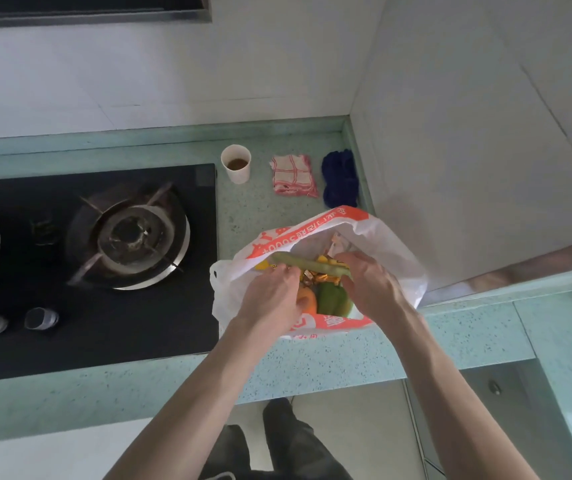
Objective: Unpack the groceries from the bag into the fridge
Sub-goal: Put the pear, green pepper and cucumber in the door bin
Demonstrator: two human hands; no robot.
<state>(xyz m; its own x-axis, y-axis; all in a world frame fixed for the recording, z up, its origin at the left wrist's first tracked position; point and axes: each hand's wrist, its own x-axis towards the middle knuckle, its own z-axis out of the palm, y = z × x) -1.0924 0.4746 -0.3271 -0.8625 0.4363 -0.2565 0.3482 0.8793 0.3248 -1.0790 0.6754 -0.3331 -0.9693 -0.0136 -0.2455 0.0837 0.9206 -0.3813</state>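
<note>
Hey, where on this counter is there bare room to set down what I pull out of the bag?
Bare teal counter lies in front of the white-and-orange plastic bag, toward you, and between the black gas hob and the bag. Behind the bag it is crowded: white paper cup, red-checked cloth, blue cloth.

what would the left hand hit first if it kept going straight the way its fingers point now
Probably the long pale green cucumber: the left hand reaches up and right into the white and orange plastic bag, its fingertips already at that vegetable. Gold-wrapped sweets lie just beyond. Depth is hard to judge.
</note>
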